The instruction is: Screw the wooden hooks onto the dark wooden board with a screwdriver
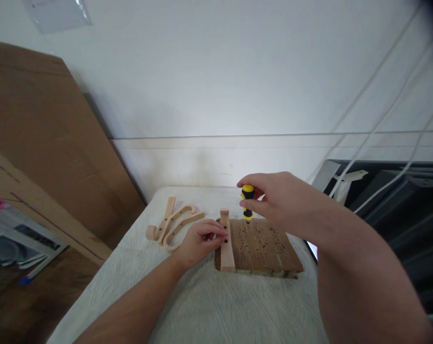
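Observation:
My right hand [265, 193] grips a short yellow and black screwdriver [248, 191] by its handle, between thumb and fingers. It stands nearly upright over a worn brown wooden board [263, 248] dotted with many small holes. Across the board's left end lies a pale wooden hook piece [227, 258] with dark spots, holes or screws, along its middle. The thumb and fingertips of my left hand [204, 239] are drawn together on this piece beside those spots. Whether a small screw is between them is hidden. Several loose pale wooden hook pieces [171, 222] lie left of my hand.
A pale cloth [202, 306] covers the table beneath everything. Behind it rises a white wall [216, 86]. A large cardboard sheet [55, 129] leans at the left. Dark panels [403, 215] and white cables [392, 112] are at the right.

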Available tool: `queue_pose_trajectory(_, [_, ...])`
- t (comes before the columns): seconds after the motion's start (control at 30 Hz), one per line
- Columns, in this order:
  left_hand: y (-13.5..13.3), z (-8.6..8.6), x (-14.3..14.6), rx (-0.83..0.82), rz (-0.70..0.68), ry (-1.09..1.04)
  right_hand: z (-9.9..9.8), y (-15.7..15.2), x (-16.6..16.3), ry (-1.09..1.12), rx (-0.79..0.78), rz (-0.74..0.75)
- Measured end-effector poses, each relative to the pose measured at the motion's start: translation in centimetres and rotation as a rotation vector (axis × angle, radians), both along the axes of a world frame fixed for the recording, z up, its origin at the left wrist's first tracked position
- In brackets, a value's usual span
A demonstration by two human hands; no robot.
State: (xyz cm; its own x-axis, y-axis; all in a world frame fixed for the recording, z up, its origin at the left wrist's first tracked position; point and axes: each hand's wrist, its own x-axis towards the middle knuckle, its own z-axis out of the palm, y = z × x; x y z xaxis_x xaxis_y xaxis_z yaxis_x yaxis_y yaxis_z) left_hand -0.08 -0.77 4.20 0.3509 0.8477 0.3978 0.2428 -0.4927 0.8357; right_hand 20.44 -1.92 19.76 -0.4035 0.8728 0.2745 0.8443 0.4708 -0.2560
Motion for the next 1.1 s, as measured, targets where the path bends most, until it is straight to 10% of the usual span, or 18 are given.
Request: queue_pose_trajectory(1.1, [1.7,-1.9,-0.6,-0.317,-0.153,-0.019,-1.3,-0.4,-2.3,-0.132,-0.073,0.225])
